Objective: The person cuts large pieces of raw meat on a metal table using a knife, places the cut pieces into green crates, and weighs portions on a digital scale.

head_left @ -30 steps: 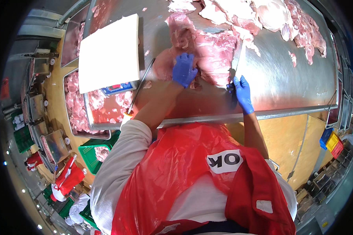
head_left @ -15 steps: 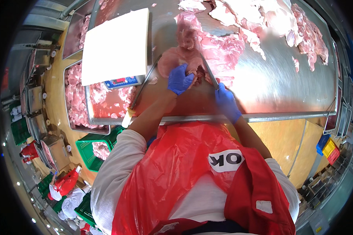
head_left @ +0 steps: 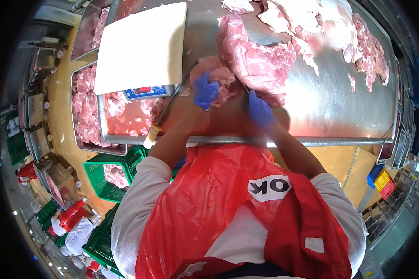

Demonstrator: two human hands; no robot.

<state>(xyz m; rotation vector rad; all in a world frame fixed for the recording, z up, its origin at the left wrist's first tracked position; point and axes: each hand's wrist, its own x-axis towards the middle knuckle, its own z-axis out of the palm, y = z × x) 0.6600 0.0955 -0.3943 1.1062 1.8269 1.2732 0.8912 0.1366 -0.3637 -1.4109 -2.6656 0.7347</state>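
Observation:
My left hand (head_left: pixel 205 91), in a blue glove, is closed on the near edge of a pink piece of raw meat (head_left: pixel 222 76). In my blue-gloved right hand (head_left: pixel 260 110) is a knife (head_left: pixel 241 84); its dark blade slants up and left between that piece and a larger slab of meat (head_left: pixel 260 65). Much of the blade is hidden by the meat, and the handle by my fingers. Whether the two pieces are still joined I cannot tell. A sharpening steel (head_left: pixel 173 98) with a pale handle lies left of my left hand.
A white board (head_left: pixel 139 51) rests on a blue scale (head_left: pixel 146 91) at the left. More meat (head_left: pixel 307 18) lies across the far right of the metal table (head_left: pixel 340 109). Meat-filled trays (head_left: pixel 85 104) stand left; a green crate (head_left: pixel 97 174) is below. People (head_left: pixel 77 228) are at lower left.
My left hand has drawn the smaller piece slightly left. The right hand has shifted a little toward me, less of the blade shows, and the larger slab lies differently. The view has shifted slightly.

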